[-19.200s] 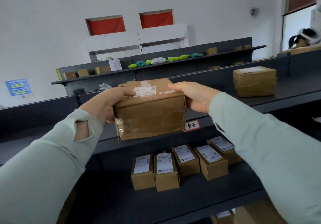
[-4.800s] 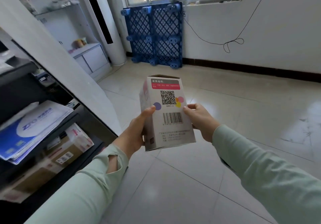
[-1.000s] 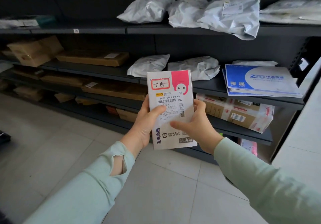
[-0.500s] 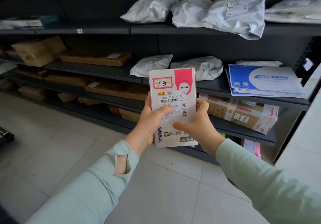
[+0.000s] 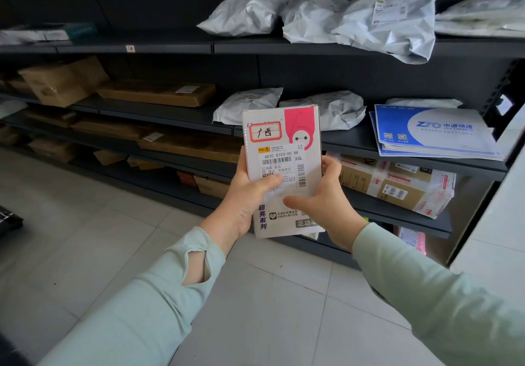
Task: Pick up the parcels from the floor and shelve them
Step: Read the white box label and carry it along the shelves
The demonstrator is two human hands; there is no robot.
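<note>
Both hands grip the box (image 5: 284,172) upright in front of the shelves (image 5: 170,113): left hand (image 5: 244,198) wraps its left edge, thumb across the label (image 5: 279,167); right hand (image 5: 326,203) pinches the right edge. To shelve it well, read the label first, then pick a bare stretch of shelf, clear of the mailers (image 5: 326,110), and slide it in flat

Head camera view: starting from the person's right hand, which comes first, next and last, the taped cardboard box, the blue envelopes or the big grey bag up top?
From the right hand:
1. Taped cardboard box, just to its right on the lower shelf.
2. Blue envelopes, up and right, one shelf higher.
3. Big grey bag, on the top shelf, farthest.
</note>
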